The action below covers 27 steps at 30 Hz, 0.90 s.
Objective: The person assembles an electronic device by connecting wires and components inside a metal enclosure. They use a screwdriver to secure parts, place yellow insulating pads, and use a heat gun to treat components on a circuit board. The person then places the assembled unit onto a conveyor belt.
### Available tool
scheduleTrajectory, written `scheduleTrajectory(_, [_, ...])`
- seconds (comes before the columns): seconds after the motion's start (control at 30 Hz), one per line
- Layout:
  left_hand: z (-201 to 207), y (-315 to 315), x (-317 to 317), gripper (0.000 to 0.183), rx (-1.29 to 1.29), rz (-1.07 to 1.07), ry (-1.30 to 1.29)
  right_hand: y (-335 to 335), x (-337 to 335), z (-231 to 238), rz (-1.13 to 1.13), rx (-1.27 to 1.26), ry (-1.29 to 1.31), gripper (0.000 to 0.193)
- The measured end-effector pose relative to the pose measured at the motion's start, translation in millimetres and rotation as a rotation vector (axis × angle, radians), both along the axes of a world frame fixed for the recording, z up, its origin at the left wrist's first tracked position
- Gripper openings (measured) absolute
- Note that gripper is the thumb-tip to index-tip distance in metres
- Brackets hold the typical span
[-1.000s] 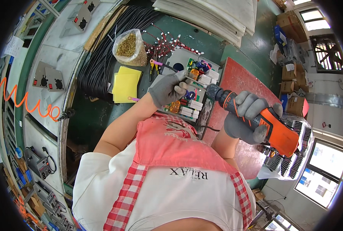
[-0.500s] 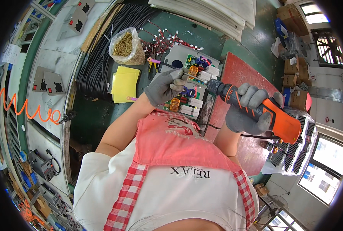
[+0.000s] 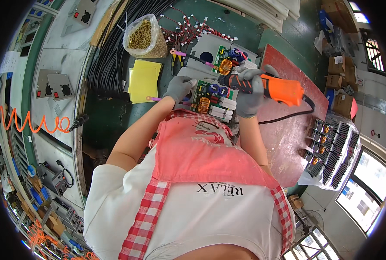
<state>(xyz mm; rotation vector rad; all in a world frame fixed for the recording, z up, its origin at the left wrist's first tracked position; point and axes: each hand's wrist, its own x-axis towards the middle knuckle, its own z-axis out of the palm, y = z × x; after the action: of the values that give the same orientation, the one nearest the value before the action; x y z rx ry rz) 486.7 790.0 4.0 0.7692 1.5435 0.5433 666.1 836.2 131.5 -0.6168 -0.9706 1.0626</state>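
Bag, yellow sheets, cables toward the left tabletop edge, driver clamped in our right hand over boards, partly hiding them, axis crosswise, pointing left, our left hand unclear in grip

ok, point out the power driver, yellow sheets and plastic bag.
Power driver (image 3: 283,89): head view, on its orange housing.
Yellow sheets (image 3: 144,82): head view, middle of the top sheet.
Plastic bag (image 3: 157,47): head view, its clear side wall.
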Motion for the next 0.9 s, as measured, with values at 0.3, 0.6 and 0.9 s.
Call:
scheduleTrajectory(0.3, [-37.8, -0.8, 21.3, 0.062, 0.459, -0.277, 0.410, 3.4, -11.0, -30.1, -0.003, -0.027, -0.164, 0.040])
scheduleTrajectory(0.6, [-52.7, 4.7, 16.2, 0.057, 0.420, -0.370, 0.411, 5.8, -18.9, -41.0, 0.039, -0.072, -0.181, 0.037])
scheduleTrajectory(0.9, [-46.3, 1.3, 12.5, 0.053, 0.516, -0.348, 0.442, -9.7, -29.3, -55.1, 0.440, -0.150, -0.273, 0.038])
